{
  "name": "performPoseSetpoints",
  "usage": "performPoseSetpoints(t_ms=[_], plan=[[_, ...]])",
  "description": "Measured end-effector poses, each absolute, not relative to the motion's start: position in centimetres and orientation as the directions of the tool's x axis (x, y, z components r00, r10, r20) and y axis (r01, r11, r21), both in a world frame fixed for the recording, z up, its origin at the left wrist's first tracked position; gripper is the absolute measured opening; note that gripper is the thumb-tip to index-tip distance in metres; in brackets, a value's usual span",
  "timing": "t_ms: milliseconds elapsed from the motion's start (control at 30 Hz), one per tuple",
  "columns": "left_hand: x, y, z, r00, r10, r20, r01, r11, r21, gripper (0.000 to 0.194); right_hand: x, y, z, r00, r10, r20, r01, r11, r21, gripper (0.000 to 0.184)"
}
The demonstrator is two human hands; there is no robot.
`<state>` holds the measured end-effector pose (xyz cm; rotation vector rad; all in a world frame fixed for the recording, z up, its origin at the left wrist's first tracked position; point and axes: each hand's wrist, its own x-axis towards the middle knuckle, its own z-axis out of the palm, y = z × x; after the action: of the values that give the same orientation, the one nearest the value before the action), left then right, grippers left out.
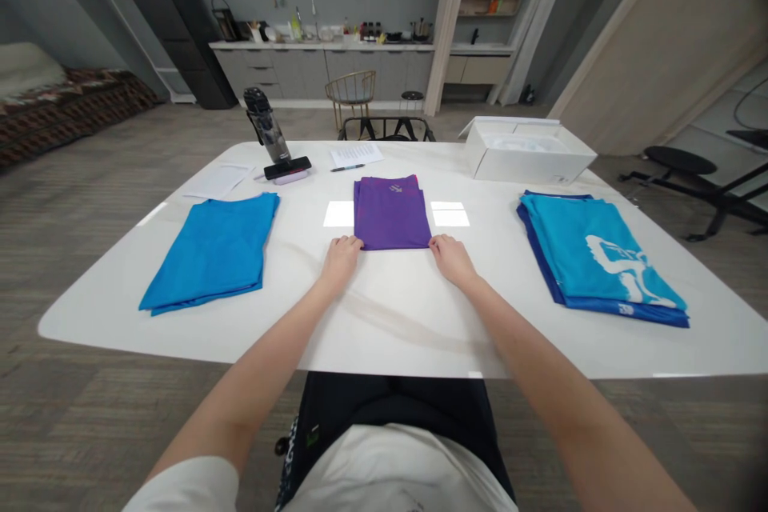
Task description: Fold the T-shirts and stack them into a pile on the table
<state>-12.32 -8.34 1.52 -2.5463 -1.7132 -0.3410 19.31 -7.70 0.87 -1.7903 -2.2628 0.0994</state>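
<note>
middle shirt (391, 213): purple, pale logo | left shirt (210, 252): plain bright blue | right shirt (591, 256): teal, white print, navy edge

on table (384, 328) | centre shirt (392, 213) | left shirt (210, 252) | right stacked shirts (600, 256) (box (528, 150) behind them)

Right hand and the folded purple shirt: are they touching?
Touching. The head view shows the fingertips of the right hand resting on the near corner of the folded purple shirt, with no table showing between them.

Flat folded purple shirt (392, 213), small pale logo on top
</note>
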Motion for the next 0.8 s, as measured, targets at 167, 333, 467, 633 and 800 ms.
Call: performPoseSetpoints(t_ms=[167, 333, 467, 633, 800], plan=[[-13.4, -12.5, 2.3, 0.434, 0.892, 0.129, 0.886, -0.449, 0.120, 0.034, 19.8, -12.1, 2.1, -0.296, 0.950, 0.104, 0.927, 0.312, -0.210, 0.025], [-13.9, -17.2, 4.0, 0.528, 0.849, 0.025, 0.822, -0.519, 0.234, 0.035, 20.7, -17.9, 3.9, -0.386, 0.922, -0.022, 0.879, 0.360, -0.314, 0.023], [-13.9, -20.2, 5.8, 0.610, 0.790, -0.063, 0.759, -0.560, 0.331, 0.027, 21.8, -21.5, 5.3, -0.392, 0.907, -0.153, 0.842, 0.287, -0.458, 0.021], [-13.5, -19.6, 7.1, 0.626, 0.774, -0.096, 0.719, -0.524, 0.456, 0.019, 22.3, -21.2, 6.0, -0.392, 0.897, -0.206, 0.795, 0.218, -0.566, 0.020], [-11.8, -12.5, 6.7, 0.341, 0.936, 0.087, 0.866, -0.349, 0.358, 0.022, 21.1, -13.5, 4.4, -0.199, 0.980, -0.002, 0.865, 0.175, -0.469, 0.029]])
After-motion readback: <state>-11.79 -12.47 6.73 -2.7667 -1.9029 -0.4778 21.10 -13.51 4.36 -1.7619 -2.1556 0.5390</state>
